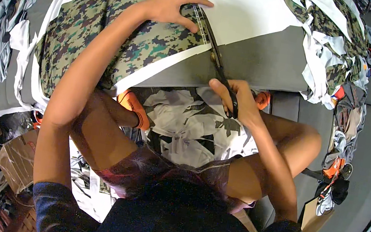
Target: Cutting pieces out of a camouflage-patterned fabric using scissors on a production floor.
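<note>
A large piece of camouflage-printed fabric (88, 29) with a white border lies over a grey padded surface. My left hand (175, 6) rests on it with fingers spread, thumb and forefinger on either side of a pale printed strip near the print's right edge. In my right hand (238, 100) is a pair of long dark scissors (219, 66), fingers wrapped round the handles. The blades point away from me and lie along the strip, between the camouflage print and the white fabric (244, 9) on the right. How far the blades are parted is hard to make out.
White and camouflage scraps (188, 126) are heaped between my legs. More offcuts (325, 45) hang at the right, beside a pile of mixed cloth (344, 125). Grey and white cloth (7, 41) lies at the far left, above a cardboard box (18, 158). Orange socks (134, 108) show below the fabric's edge.
</note>
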`<action>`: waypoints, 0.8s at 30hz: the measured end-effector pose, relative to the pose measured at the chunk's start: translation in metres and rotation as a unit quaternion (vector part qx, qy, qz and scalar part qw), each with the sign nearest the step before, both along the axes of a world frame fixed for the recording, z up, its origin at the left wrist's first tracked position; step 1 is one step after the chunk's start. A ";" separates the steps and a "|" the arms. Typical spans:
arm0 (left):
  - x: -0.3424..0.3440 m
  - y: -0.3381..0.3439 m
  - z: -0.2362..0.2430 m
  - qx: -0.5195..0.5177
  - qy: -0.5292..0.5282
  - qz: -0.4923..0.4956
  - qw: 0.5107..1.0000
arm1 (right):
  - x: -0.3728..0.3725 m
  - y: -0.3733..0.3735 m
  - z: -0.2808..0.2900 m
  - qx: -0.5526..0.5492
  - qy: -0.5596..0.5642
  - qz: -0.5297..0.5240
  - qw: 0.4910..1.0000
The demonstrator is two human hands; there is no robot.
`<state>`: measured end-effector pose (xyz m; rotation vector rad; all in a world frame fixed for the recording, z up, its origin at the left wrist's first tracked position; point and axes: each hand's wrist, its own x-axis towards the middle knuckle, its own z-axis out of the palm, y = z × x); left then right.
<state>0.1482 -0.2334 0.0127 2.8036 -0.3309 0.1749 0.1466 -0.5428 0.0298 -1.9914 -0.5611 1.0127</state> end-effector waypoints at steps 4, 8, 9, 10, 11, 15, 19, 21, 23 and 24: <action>-0.001 0.000 0.002 0.002 0.009 -0.005 1.000 | -0.001 0.000 0.002 0.002 -0.005 -0.008 1.000; -0.001 0.001 0.002 0.003 0.014 -0.009 1.000 | -0.001 -0.001 0.003 -0.001 -0.004 -0.004 1.000; 0.000 0.001 0.002 0.003 0.011 -0.009 1.000 | -0.002 -0.001 0.003 -0.002 -0.004 -0.004 1.000; 0.000 0.002 0.001 0.002 0.008 -0.008 1.000 | -0.002 -0.001 0.003 -0.003 -0.003 -0.003 1.000; 0.001 0.002 0.000 0.001 0.005 -0.008 1.000 | -0.003 -0.001 0.003 -0.004 -0.003 -0.002 1.000; 0.004 0.001 -0.001 0.013 0.008 -0.006 1.000 | -0.003 -0.002 0.006 -0.004 -0.018 -0.003 1.000; 0.001 0.001 -0.005 0.017 -0.018 -0.007 1.000 | -0.002 -0.006 0.013 -0.014 -0.032 0.019 0.999; -0.004 0.004 -0.005 0.018 -0.044 -0.007 0.999 | -0.001 -0.011 0.017 -0.023 -0.040 0.042 0.998; -0.007 0.003 0.005 -0.001 -0.046 -0.001 0.999 | 0.001 -0.029 0.014 0.031 -0.006 0.033 0.999; -0.010 0.000 0.012 -0.022 -0.045 0.003 0.999 | 0.004 -0.037 0.018 0.035 -0.007 0.034 0.999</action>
